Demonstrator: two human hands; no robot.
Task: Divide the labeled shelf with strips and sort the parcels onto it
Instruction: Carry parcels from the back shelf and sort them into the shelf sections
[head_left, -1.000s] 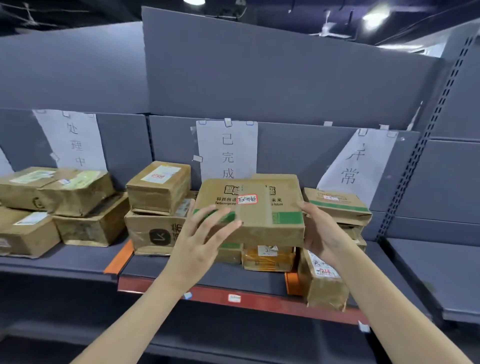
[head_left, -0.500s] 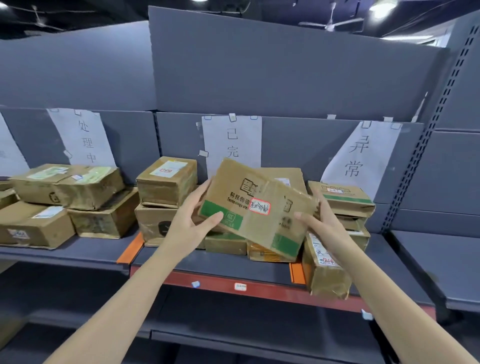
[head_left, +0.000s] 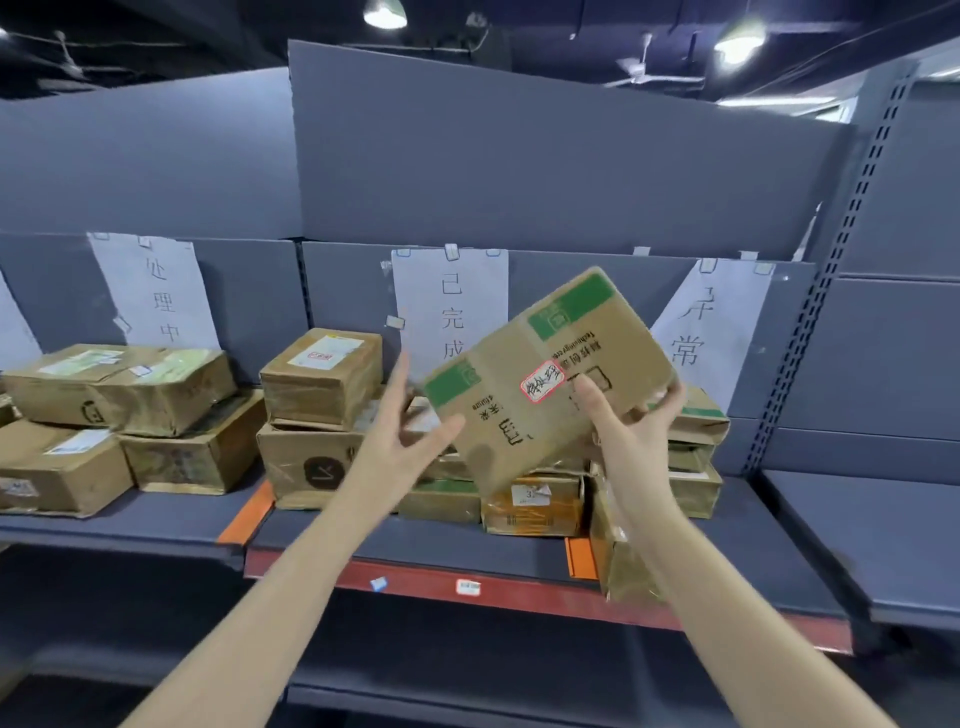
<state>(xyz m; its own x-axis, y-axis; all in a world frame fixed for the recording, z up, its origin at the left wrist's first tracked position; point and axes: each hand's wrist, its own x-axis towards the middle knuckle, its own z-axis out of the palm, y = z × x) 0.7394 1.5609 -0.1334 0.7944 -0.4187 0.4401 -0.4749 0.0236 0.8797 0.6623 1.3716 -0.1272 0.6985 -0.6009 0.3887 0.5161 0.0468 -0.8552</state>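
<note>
My right hand (head_left: 631, 436) grips a tilted parcel (head_left: 550, 379) above the shelf's (head_left: 415, 540) middle section, my left hand (head_left: 402, 431) open beside its corner, as I seem to read its red-bordered sticker (head_left: 542, 381) before choosing a labeled section.

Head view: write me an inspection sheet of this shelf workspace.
Surface: grey shelf, red front edge.
Job's things: tilted parcel held up; stacked parcels in each section; orange strips and; three paper labels on the back panel.
Clutter: small stickers on the red edge.
Grippers: right hand grips the parcel; left hand, fingers spread, beside it, contact unclear.
Cables: nothing seen.
Surroundings: ceiling lamps, fans, neighbouring shelving.
</note>
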